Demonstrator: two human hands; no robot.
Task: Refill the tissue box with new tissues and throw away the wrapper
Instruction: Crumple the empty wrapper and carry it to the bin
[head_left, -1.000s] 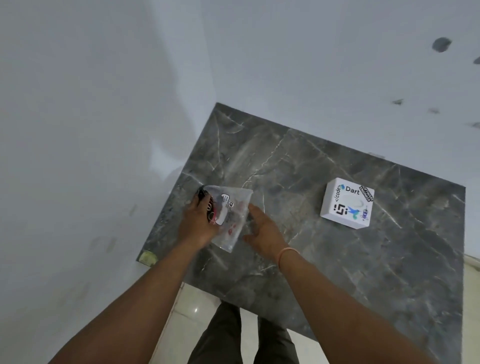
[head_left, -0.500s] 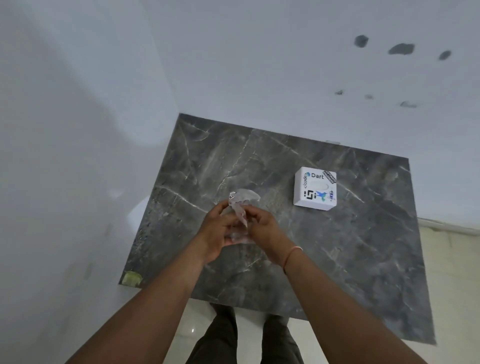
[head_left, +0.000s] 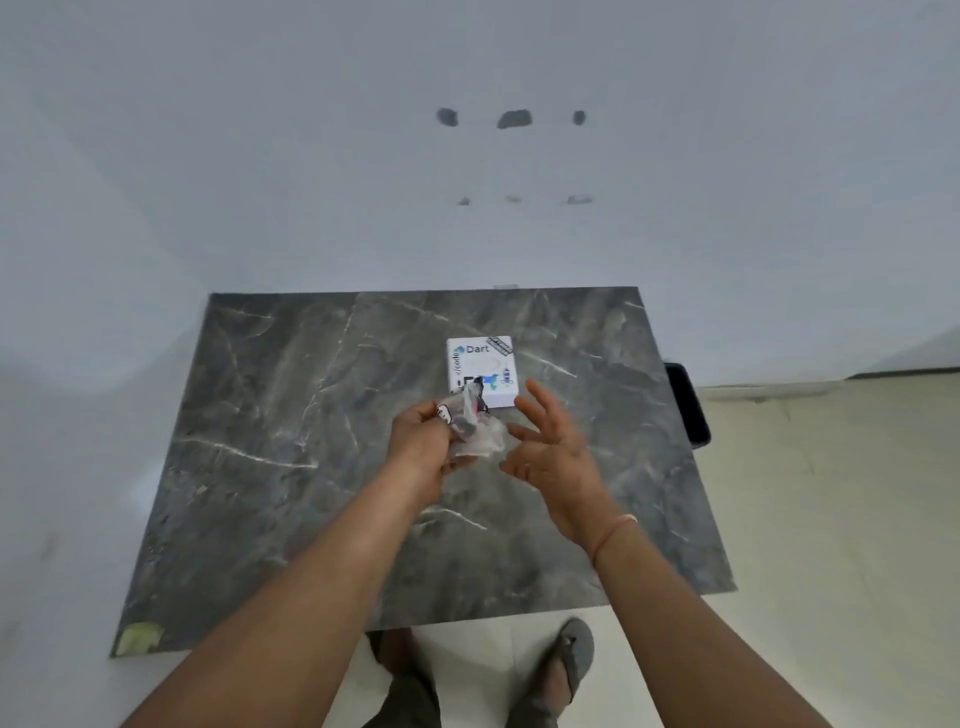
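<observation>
My left hand (head_left: 421, 441) holds a crumpled clear plastic wrapper (head_left: 475, 428) with black and red print, lifted above the middle of the grey marble table (head_left: 270, 415). Just right of the wrapper my right hand (head_left: 550, 441) is off it, palm turned in and fingers spread, with nothing in it. A small white tissue box (head_left: 480, 371) with stickers and "Dart" lettering stands on the table just behind the wrapper; the wrapper covers its near left corner.
A dark bin (head_left: 685, 405) stands on the floor against the table's right edge. White walls close in at the back and left. Pale floor tiles run to the right. My feet (head_left: 566, 660) are at the table's near edge.
The wrapper has been scrunched into my left hand and my right hand has let go and opened. The view has swung right, showing the bin and the floor.
</observation>
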